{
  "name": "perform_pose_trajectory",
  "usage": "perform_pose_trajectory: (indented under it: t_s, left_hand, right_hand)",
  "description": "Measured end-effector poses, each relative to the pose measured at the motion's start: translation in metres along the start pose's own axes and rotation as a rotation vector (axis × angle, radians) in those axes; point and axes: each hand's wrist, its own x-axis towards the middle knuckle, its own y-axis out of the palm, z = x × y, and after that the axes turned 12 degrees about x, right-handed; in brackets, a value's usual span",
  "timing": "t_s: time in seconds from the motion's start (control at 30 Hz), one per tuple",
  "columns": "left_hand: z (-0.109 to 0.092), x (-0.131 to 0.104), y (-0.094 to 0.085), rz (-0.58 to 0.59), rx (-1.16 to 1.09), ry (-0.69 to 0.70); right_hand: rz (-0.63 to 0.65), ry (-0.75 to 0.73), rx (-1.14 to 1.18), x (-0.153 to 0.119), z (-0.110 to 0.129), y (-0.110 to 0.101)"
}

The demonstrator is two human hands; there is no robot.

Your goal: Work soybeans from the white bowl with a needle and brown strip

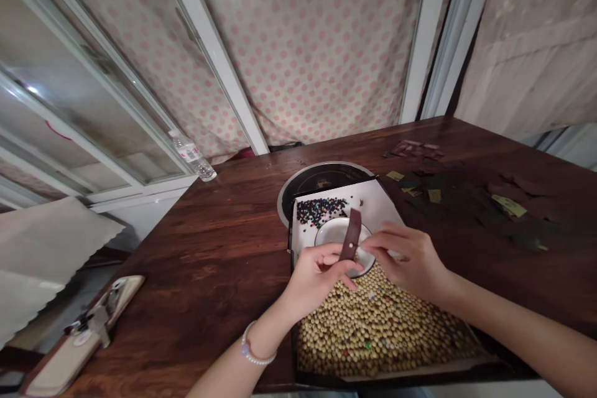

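A dark brown strip (352,233) with a small pale bead on it stands upright between the fingers of my left hand (314,277), which pinch its lower end. My right hand (408,256) is closed, its thumb and fingertips together at the strip's right side beside the bead; what they hold is too small to make out. Behind the strip lies a white bowl (327,233) with a dark rim, partly covered by my hands. It sits in a black-edged tray (383,199), with many yellowish beads (373,329) in front and dark beads (319,211) behind.
Dark scraps (527,185) and yellow pieces (509,205) are spread over the table's right side. A plastic bottle (193,157) stands at the back left edge. A round dark plate (303,181) shows behind the tray. A pale board with metal fittings (84,339) is at the lower left.
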Motion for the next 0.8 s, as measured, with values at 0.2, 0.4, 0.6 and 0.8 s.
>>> perform_pose_trajectory:
  t_s: [0.2, 0.4, 0.6, 0.8]
  left_hand:
    - [-0.0012, -0.0001, 0.0008, 0.005, 0.009, 0.003]
    - [0.0001, -0.0004, -0.0003, 0.015, 0.031, 0.018]
    - [0.0008, 0.0004, -0.0001, 0.017, -0.005, 0.031]
    - [0.0001, -0.0002, -0.001, 0.035, -0.09, 0.059]
  right_hand:
    - [0.026, -0.026, 0.007, -0.0014, 0.0006, 0.0]
    - [0.043, -0.023, 0.027, -0.0014, 0.0008, 0.0001]
    - [0.053, 0.004, 0.061, -0.0003, 0.0016, 0.0008]
    - [0.018, 0.366, 0.27, 0.0052, 0.0082, -0.0027]
